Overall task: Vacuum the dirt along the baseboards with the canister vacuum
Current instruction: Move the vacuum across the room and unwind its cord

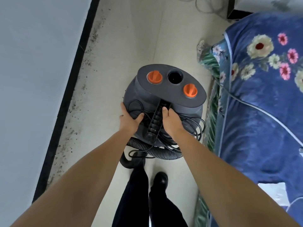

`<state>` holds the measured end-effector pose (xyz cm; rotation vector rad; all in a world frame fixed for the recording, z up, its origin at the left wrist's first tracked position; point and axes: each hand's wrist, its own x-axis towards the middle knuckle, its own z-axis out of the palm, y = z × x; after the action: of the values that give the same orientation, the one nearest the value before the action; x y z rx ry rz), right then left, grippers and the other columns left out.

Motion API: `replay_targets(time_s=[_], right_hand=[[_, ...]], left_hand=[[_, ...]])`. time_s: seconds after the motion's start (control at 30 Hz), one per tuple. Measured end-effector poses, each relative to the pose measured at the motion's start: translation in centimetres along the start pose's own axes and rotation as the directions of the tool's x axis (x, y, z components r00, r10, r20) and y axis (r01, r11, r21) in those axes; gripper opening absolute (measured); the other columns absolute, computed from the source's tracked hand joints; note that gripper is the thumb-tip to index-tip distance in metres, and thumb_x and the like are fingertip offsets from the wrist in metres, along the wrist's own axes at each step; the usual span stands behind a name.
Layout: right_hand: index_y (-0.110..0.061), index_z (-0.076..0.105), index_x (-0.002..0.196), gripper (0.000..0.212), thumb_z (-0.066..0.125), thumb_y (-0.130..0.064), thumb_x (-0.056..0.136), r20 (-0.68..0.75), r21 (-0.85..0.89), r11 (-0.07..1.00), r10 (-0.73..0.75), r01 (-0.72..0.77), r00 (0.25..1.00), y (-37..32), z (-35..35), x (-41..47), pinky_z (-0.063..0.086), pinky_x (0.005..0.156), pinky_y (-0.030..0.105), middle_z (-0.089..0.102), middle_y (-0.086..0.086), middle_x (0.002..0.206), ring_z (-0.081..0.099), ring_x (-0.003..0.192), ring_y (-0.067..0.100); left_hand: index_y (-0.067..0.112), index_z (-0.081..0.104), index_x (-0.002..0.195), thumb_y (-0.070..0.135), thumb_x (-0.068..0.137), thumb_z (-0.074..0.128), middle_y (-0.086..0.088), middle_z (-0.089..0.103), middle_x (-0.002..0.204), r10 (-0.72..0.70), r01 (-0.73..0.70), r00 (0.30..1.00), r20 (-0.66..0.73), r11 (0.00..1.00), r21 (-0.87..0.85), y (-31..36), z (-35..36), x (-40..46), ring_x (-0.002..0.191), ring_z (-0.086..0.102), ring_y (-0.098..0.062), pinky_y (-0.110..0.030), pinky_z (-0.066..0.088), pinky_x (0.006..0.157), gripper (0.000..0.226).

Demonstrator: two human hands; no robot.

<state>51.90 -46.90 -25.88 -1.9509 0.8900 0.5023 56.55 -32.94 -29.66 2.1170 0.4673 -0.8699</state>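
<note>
A grey canister vacuum (164, 89) with two orange knobs and an open round port on its flat top stands on the pale tiled floor. My left hand (131, 118) grips the canister's left side, thumb over the black power cord (195, 128) coiled on top. My right hand (172, 120) holds the black ribbed carry handle (155, 122), fingers curled round it. A grey ribbed hose (157, 150) loops below the canister. Dark specks of dirt (78, 108) lie along the black baseboard (72, 89) on the left.
A white wall (32, 79) runs down the left. A bed with a blue floral cover (262, 104) fills the right side, leaving a narrow floor strip. My dark trousers and black shoe (160, 179) show below the vacuum. Loose cables (206, 5) lie at the far end.
</note>
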Motion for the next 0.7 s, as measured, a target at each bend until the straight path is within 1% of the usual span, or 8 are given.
replay_targets(time_s=[0.13, 0.37, 0.43, 0.47, 0.53, 0.57, 0.63, 0.7], right_hand=[[0.003, 0.052, 0.113, 0.043, 0.028, -0.031, 0.104, 0.054, -0.013, 1.0, 0.003, -0.003, 0.999, 1.3, 1.2, -2.3, 0.033, 0.103, 0.045, 0.055, 0.023, 0.123, 0.047, 0.118, 0.037], [0.003, 0.053, 0.114, 0.042, 0.028, -0.029, 0.104, 0.019, -0.117, 0.991, -0.07, 0.071, 0.997, 3.9, 2.8, -5.0, 0.034, 0.101, 0.045, 0.057, 0.022, 0.122, 0.047, 0.118, 0.038], [0.002, 0.054, 0.112, 0.039, 0.033, -0.029, 0.103, -0.013, -0.106, 0.987, -0.122, 0.12, 0.992, 4.6, 3.2, -5.3, 0.036, 0.1, 0.047, 0.058, 0.021, 0.119, 0.049, 0.115, 0.038], [0.001, 0.054, 0.111, 0.037, 0.037, -0.03, 0.101, -0.02, -0.109, 0.981, -0.163, 0.16, 0.986, 5.0, 3.2, -5.5, 0.037, 0.099, 0.048, 0.058, 0.019, 0.117, 0.05, 0.114, 0.037], [-0.003, 0.054, 0.116, 0.036, 0.048, -0.032, 0.097, -0.02, -0.213, 0.94, -0.276, 0.266, 0.961, 6.2, 2.5, -6.2, 0.038, 0.1, 0.046, 0.056, 0.013, 0.119, 0.05, 0.115, 0.032], [-0.005, 0.053, 0.123, 0.041, 0.053, -0.033, 0.094, -0.018, -0.297, 0.897, -0.347, 0.326, 0.938, 6.9, 1.9, -6.6, 0.037, 0.102, 0.043, 0.053, 0.01, 0.125, 0.047, 0.119, 0.029], [-0.01, 0.044, 0.139, 0.058, 0.061, -0.035, 0.089, 0.022, -0.438, 0.796, -0.455, 0.418, 0.89, 7.9, 0.6, -7.4, 0.031, 0.108, 0.039, 0.046, 0.006, 0.139, 0.038, 0.13, 0.026], [-0.013, 0.031, 0.147, 0.073, 0.063, -0.038, 0.086, 0.121, -0.541, 0.724, -0.436, 0.427, 0.892, 8.3, 0.1, -7.8, 0.024, 0.112, 0.038, 0.036, 0.004, 0.147, 0.029, 0.137, 0.024]], left_hand=[[0.036, -0.01, 0.149, 0.042, 0.084, 0.064, -0.021, 0.04, 0.138, -0.019, 0.019, 1.0, -0.011, 1.0, 0.011, -2.7, -0.1, -2.0, 0.113, 0.053, -0.044, -0.056, 0.051, 0.087, 0.098], [0.037, -0.003, 0.147, 0.045, 0.081, 0.066, -0.022, 0.043, 0.137, 0.009, -0.01, 0.999, -0.035, 0.999, -0.044, -6.6, 0.3, -4.4, 0.113, 0.054, -0.044, -0.057, 0.05, 0.088, 0.096], [0.036, -0.005, 0.148, 0.045, 0.082, 0.065, -0.021, 0.041, 0.139, 0.002, -0.003, 1.0, -0.022, 0.998, -0.056, -6.9, 0.1, -5.0, 0.116, 0.052, -0.043, -0.056, 0.049, 0.092, 0.097], [0.033, -0.008, 0.149, 0.044, 0.083, 0.065, -0.02, 0.037, 0.142, -0.003, 0.002, 1.0, -0.012, 0.998, -0.06, -6.9, 0.0, -5.2, 0.12, 0.049, -0.042, -0.052, 0.047, 0.097, 0.098], [0.024, -0.008, 0.151, 0.041, 0.087, 0.062, -0.018, 0.025, 0.15, 0.014, -0.015, 1.0, -0.017, 0.999, -0.039, -6.7, -0.1, -6.1, 0.132, 0.038, -0.037, -0.043, 0.038, 0.107, 0.096], [0.02, -0.003, 0.152, 0.04, 0.089, 0.06, -0.016, 0.019, 0.152, 0.052, -0.053, 0.997, -0.049, 0.999, -0.006, -6.7, -0.1, -6.9, 0.137, 0.031, -0.034, -0.041, 0.033, 0.11, 0.092], [0.012, 0.007, 0.152, 0.039, 0.091, 0.055, -0.014, 0.016, 0.153, 0.169, -0.158, 0.978, -0.124, 0.983, 0.095, -6.6, 0.0, -8.8, 0.141, 0.022, -0.031, -0.04, 0.028, 0.113, 0.082], [0.008, 0.009, 0.151, 0.043, 0.091, 0.054, -0.013, 0.014, 0.154, 0.218, -0.194, 0.969, -0.113, 0.963, 0.189, -6.4, 0.5, -10.3, 0.142, 0.014, -0.03, -0.04, 0.022, 0.115, 0.083]])
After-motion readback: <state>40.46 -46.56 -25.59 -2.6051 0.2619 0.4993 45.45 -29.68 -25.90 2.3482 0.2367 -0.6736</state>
